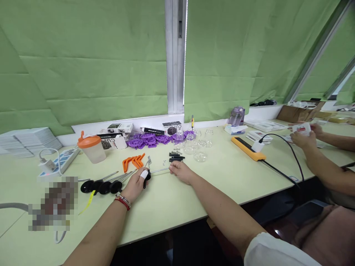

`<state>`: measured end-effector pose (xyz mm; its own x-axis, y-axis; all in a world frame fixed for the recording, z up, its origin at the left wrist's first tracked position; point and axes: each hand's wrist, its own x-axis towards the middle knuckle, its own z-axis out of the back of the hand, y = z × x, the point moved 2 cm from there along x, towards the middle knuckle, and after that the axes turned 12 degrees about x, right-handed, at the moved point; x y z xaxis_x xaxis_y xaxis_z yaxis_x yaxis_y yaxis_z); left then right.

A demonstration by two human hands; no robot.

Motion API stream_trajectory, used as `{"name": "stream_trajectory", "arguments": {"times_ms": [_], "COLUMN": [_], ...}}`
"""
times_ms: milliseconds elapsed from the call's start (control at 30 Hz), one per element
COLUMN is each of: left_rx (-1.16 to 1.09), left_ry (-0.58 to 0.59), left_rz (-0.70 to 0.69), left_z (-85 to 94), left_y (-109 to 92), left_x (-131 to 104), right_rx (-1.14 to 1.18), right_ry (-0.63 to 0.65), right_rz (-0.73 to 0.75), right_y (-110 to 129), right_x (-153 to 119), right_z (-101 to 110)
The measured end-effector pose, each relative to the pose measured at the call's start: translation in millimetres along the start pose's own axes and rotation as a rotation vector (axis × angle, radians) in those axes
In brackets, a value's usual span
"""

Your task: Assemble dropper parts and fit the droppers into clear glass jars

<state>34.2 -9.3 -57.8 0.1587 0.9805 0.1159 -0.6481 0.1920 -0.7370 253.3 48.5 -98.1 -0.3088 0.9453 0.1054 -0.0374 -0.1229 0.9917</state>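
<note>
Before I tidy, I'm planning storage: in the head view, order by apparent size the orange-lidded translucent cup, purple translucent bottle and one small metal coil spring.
1. Orange-lidded translucent cup
2. Purple translucent bottle
3. Small metal coil spring
The bottle looks farther back; real sizes may differ.

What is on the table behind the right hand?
Black parts and springs lie there. What the right hand covers, including one end of the rod, cannot be seen.

Both hands (181,172) hold a metal rod (160,170) (thin, straight); orange pieces (136,161) lie near; purple parts (148,139) beyond.
</note>
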Motion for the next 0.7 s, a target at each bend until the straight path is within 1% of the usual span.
{"name": "stream_trajectory", "arguments": {"times_ms": [300,533,700], "left_rx": [0.001,0.005,0.006], "left_ry": [-0.001,-0.007,-0.008], "left_rz": [0.002,0.007,-0.007], "left_z": [0.7,1.3,0.7], "left_y": [0.0,-0.5,2.1], "left_x": [-0.6,-0.7,-0.1], "right_rx": [0.027,0.098,0.069], "right_ry": [-0.011,0.01,0.015], "right_rz": [-0.017,0.057,0.039], "right_y": [5.9,7.8,9.2], "right_x": [-2.6,-3.6,-4.4], "right_z": [-2.4,-1.8,-1.6]}}
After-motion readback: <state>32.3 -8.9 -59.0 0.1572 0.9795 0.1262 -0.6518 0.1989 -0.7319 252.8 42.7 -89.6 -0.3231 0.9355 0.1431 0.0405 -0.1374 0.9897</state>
